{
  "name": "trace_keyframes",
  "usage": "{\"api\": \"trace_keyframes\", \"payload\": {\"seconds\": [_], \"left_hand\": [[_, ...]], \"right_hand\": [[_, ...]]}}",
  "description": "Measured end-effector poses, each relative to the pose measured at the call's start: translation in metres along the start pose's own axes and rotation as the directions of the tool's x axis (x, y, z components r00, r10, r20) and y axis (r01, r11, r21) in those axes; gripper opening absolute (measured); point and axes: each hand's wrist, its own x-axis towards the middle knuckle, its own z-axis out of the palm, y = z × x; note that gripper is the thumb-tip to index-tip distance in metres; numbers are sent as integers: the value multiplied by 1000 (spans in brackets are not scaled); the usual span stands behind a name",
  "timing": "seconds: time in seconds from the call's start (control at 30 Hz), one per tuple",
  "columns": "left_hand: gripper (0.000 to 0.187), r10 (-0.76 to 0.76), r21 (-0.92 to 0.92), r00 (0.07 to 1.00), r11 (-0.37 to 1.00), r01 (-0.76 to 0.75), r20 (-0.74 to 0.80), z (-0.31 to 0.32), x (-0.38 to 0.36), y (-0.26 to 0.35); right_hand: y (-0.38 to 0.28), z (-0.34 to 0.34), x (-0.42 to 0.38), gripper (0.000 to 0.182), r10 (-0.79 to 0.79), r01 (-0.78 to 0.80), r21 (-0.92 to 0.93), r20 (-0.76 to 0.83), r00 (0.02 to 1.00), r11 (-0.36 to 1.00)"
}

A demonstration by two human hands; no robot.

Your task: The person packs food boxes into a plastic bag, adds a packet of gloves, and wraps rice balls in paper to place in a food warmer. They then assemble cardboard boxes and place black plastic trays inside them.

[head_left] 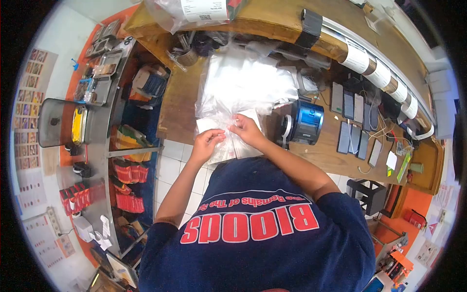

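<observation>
Crinkled clear plastic bag [238, 90] lies on the wooden desk [177, 104] at twelve o'clock; left hand [208, 142] and right hand [245, 129], wrists bent, fingers curled, pinch its gathered neck beside a blue boxy printer [307, 121].

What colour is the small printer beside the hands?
Blue and black, the printer shows clearly in the head view, right of the right hand.

My left hand [206, 143] sits at seven o'clock of my right hand [245, 129], both forearms bent inward, fingertips pinched and nearly touching.
</observation>
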Motion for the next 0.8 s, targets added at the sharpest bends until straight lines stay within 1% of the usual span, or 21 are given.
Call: {"api": "trace_keyframes", "payload": {"seconds": [0.03, 0.1, 0.23, 0.27, 0.3, 0.33, 0.37, 0.4, 0.43, 0.47, 0.5, 0.53, 0.57, 0.6, 0.63, 0.67, 0.7, 0.73, 0.77, 0.8], "left_hand": [[11, -1, 0, 1000, 1000, 1, 3, 0, 0, -3], [8, -35, -190, 999, 981, 32, -12, 1, 1, -7], [6, -42, -208, 999, 977, 37, -20, 1, 0, -8], [7, 57, -57, 998, 997, -59, -35, -1, 0, -8], [9, 156, 97, 987, 984, -152, -34, -2, 0, -4], [9, 155, 96, 987, 984, -151, -34, -2, 0, 0], [13, 309, 265, 951, 918, -297, -5, -2, -1, 4], [16, 449, 419, 892, 802, -426, 50, -1, -1, 10], [16, 447, 417, 893, 803, -426, 52, -1, 0, 16], [17, 527, 553, 822, 628, -547, 216, -1, 2, 22], [19, 559, 636, 732, 413, -652, 388, -1, 4, 26], [19, 565, 631, 726, 410, -659, 392, 0, 7, 28], [18, 563, 662, 696, 316, -680, 446, 2, 9, 30], [18, 562, 679, 658, 216, -702, 501, 5, 14, 33], [15, 528, 643, 651, 235, -729, 546, 3, 19, 33], [16, 503, 672, 688, 252, -696, 523, 4, 22, 25], [18, 482, 665, 722, 324, -673, 495, 5, 26, 22], [18, 530, 646, 731, 385, -660, 430, 6, 27, 15], [14, 541, 589, 764, 506, -630, 353, 9, 26, 21], [14, 558, 560, 739, 498, -662, 377, 15, 27, 26]], "right_hand": [[0, 0, 0, 37, 7, -7, 3, 7, 1000, 1000], [-3, -2, -1, 37, 20, -19, -19, 13, 1000, 1000], [-9, -3, -1, 39, 55, -54, -57, 24, 998, 997], [-10, -3, -1, 39, 56, -54, -58, 24, 998, 997], [-12, -4, -2, 40, 58, -57, -51, 26, 998, 997], [-13, -4, -2, 41, 61, -60, -44, 27, 998, 997], [-14, -4, -2, 41, 63, -62, -44, 26, 998, 997], [-14, -3, -1, 39, 58, -57, -20, 30, 998, 998], [-13, -3, -1, 38, 52, -52, 5, 33, 998, 999], [-13, -2, 1, 38, 53, -53, 6, 30, 998, 999], [-12, -2, 3, 36, 47, -45, -30, 57, 997, 999], [-15, -3, 6, 35, 38, -33, -69, 81, 996, 997], [-3, 0, 11, 35, 32, -27, -77, 69, 997, 997], [25, 8, 17, 33, 18, -9, -166, 53, 998, 986], [37, 5, 24, 31, -4, 9, -265, 22, 1000, 964], [28, -5, 23, 30, -26, 88, -319, 194, 981, 944], [66, 2, 34, 26, -295, 317, -554, 132, 946, 770], [17, -8, 33, 29, -86, 268, -727, 279, 957, 632], [-18, -9, 22, 27, -22, 88, -623, 112, 993, 777], [-34, -9, 11, 26, 69, -74, -448, -28, 997, 891]]}}
